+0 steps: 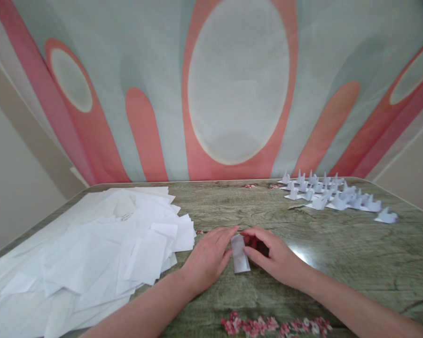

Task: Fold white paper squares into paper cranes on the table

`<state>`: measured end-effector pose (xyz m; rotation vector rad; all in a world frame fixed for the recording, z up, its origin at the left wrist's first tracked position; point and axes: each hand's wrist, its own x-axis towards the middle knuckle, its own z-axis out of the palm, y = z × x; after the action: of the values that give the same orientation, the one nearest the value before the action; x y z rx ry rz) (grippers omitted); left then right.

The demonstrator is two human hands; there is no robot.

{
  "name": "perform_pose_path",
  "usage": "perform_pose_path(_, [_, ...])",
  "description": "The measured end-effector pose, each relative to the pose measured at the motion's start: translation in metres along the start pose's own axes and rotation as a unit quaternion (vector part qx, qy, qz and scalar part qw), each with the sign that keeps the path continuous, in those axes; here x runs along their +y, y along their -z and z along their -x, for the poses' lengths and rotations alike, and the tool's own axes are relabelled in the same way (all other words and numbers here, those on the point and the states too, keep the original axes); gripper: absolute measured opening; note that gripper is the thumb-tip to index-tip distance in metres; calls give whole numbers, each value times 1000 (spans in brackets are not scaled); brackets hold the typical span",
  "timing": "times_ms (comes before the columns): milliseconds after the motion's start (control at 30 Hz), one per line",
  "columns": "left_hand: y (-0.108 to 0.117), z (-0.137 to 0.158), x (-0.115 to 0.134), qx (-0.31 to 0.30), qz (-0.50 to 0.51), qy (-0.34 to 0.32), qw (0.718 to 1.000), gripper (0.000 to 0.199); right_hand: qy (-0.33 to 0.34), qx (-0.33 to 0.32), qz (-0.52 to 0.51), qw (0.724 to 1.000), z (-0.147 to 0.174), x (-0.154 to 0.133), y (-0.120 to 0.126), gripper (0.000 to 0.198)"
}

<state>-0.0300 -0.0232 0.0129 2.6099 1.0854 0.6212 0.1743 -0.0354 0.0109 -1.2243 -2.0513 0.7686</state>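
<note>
A small strip of folded white paper (240, 258) lies upright in my view on the wood-patterned table, between my two hands. My left hand (208, 257) is at its left side, fingertips at the top edge and thumb against the left edge. From the other side, my right hand (273, 256) grips the strip, its thumb on the right edge and its curled forefinger at the top corner. Creases show faintly on the paper. The other fingers of the right hand are partly in shadow beneath the palm.
A wide, loose heap of white paper sheets (91, 253) covers the table's left side. Several folded paper cranes (338, 201) stand in rows at the back right. The table (211, 206) has printed pink flowers near its front edge. Behind it hangs a patterned backdrop (169, 117).
</note>
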Motion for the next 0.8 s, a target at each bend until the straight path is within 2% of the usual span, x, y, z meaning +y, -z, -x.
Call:
perform_pose_path(300, [-1, 1, -2, 5, 12, 5, 1000, 50, -24, 22, 7, 999, 0, 2, -5, 35])
perform_pose_path(500, [0, 1, 1, 0, 20, 12, 1000, 48, -48, 28, 23, 998, -3, -4, -6, 31])
perform_pose_path(800, [9, -1, 10, -12, 47, 39, 998, 33, -35, 20, 8, 999, -8, -8, -7, 23])
